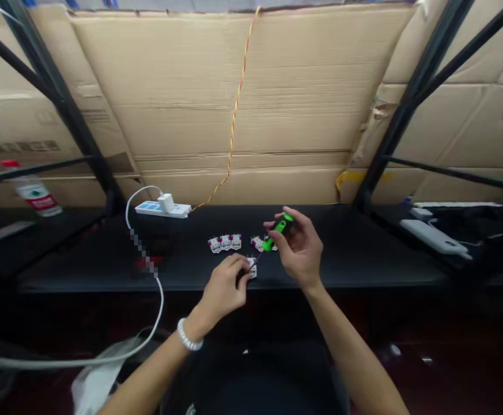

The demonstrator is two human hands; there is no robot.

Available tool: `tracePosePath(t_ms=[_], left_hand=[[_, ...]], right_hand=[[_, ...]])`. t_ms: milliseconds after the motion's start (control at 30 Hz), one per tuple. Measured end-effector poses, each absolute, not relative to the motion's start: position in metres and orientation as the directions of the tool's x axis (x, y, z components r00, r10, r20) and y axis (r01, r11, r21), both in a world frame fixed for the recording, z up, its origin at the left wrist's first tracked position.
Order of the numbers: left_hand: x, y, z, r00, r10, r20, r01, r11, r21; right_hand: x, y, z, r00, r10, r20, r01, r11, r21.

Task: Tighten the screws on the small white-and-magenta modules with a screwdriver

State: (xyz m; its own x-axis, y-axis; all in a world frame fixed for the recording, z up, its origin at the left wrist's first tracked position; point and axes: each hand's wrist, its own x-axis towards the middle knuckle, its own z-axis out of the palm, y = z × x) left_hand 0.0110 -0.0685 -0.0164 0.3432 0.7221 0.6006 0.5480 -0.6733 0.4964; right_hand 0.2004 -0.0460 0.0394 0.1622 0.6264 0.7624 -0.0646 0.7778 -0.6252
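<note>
My right hand (301,251) is closed around a screwdriver (279,229) with a green and black handle. Its shaft slants down and left toward a small white module with purple parts (252,268). That module is pinched between the thumb and fingers of my left hand (226,285), at the front of the black table; the fingers partly hide it. Beyond it, several similar white modules (226,242) lie in a row. Others (257,244) lie behind the screwdriver, partly covered by it and my right hand. The small details of the modules are blurred.
A white power strip (165,210) with a plugged-in adapter (165,201) lies at the back left of the black table (182,262). A white cable (162,305) hangs over the front edge. Metal posts (407,115) flank the cardboard wall (182,86). A bottle (37,193) stands left.
</note>
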Motion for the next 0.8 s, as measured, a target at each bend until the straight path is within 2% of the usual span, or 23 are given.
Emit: tracePosePath(t_ms=[200, 533, 800], left_hand=[[0.0114, -0.0682, -0.0163, 0.335, 0.725, 0.602, 0.531, -0.673, 0.516], [0.0114, -0.0682, -0.0168, 0.328, 0.725, 0.605, 0.515, -0.675, 0.529], [0.0114, -0.0666, -0.0194, 0.333, 0.728, 0.599, 0.521, -0.672, 0.527]], right_hand=[[0.2011, -0.0488, 0.0398, 0.158, 0.607, 0.779, -0.022, 0.791, -0.611], [0.2002, -0.0499, 0.0405, 0.151, 0.582, 0.799, -0.047, 0.811, -0.583], [0.2015, -0.0548, 0.0419, 0.12, 0.584, 0.803, 0.035, 0.806, -0.591]])
